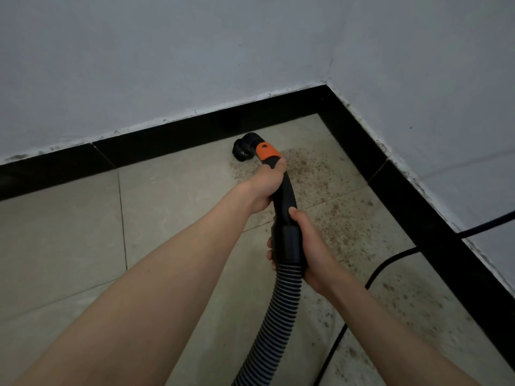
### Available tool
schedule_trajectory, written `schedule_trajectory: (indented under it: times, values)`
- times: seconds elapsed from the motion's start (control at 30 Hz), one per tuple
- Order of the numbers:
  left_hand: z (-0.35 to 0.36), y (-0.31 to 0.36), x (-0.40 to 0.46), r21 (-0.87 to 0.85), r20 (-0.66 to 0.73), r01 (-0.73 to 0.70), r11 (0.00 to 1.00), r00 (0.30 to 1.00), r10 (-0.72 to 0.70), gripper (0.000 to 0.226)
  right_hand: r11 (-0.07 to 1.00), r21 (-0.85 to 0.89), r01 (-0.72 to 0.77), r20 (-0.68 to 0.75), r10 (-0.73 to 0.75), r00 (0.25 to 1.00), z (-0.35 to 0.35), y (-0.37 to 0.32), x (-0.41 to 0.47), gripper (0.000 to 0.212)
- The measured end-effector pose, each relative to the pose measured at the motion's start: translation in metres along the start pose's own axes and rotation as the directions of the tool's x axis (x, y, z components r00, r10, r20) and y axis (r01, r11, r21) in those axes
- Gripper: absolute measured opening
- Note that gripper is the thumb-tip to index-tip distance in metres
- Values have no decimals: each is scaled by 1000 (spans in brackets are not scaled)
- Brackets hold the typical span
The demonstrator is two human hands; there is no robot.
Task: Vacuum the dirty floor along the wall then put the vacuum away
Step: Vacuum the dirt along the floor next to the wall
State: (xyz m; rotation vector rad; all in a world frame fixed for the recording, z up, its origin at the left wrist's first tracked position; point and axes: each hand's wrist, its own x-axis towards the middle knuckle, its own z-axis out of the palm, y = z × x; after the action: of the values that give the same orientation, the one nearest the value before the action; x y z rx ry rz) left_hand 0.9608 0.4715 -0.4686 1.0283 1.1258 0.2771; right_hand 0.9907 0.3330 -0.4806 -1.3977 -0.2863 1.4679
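Note:
The black vacuum handle (pixel 287 196) with an orange collar (pixel 267 151) points toward the room corner. Its small black nozzle (pixel 244 149) rests on the beige tiled floor (pixel 172 207) close to the black skirting (pixel 195 132). My left hand (pixel 266 185) grips the handle just below the orange collar. My right hand (pixel 309 246) grips the lower cuff where the ribbed grey hose (pixel 278 316) joins. Brown dirt specks (pixel 334 218) are spread over the tiles to the right of the nozzle and along the right wall.
Two grey walls (pixel 195 51) meet at a corner at upper right, with black skirting along both. A black power cord (pixel 390 263) runs across the floor at right and up over the right skirting. The tiles at left look free of specks.

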Motion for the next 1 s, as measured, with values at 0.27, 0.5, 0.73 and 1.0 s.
schedule_trajectory:
  times: [0.27,0.5,0.73,1.0]
  values:
    - [-33,-7,-27,-197,58,64,978,997,-54,40,976,-215,41,-27,-48,998,11,-1,-13,32]
    - [-74,-23,-49,-255,-78,70,964,993,-93,32,803,-570,173,52,-175,983,34,7,-19,23]
    - [-80,-46,-54,-245,-282,72,967,949,-142,51,585,-786,199,105,-192,976,45,11,-30,22]
    - [-82,-46,-56,-251,-245,61,966,962,-124,56,489,-851,191,105,-198,975,49,3,-35,18]
